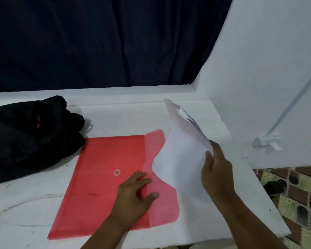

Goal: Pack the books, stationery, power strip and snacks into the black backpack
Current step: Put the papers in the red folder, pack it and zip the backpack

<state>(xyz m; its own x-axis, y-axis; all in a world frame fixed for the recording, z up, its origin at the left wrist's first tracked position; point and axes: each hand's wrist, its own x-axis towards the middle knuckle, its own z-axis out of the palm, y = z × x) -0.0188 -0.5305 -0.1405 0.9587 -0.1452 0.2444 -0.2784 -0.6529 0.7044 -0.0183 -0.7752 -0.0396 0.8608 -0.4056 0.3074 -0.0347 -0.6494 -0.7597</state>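
A red plastic envelope folder (pixel 101 184) lies flat on the white table (pixel 126 115), its flap folded open to the right. My left hand (pixel 135 196) rests on it near the flap's crease, fingers spread and straight. My right hand (pixel 216 175) grips the right edge of a stack of white paper sheets (pixel 183 151), which stands tilted up and curved, its lower edge over the open flap. The black backpack (pixel 31 133) lies slumped at the table's left side, apart from both hands.
A dark blue curtain (pixel 97 42) hangs behind the table. A white wall (pixel 267 69) closes the right side, with a cable and small white fitting (pixel 266 142) on it. The table's right edge drops to a patterned floor (pixel 298 191).
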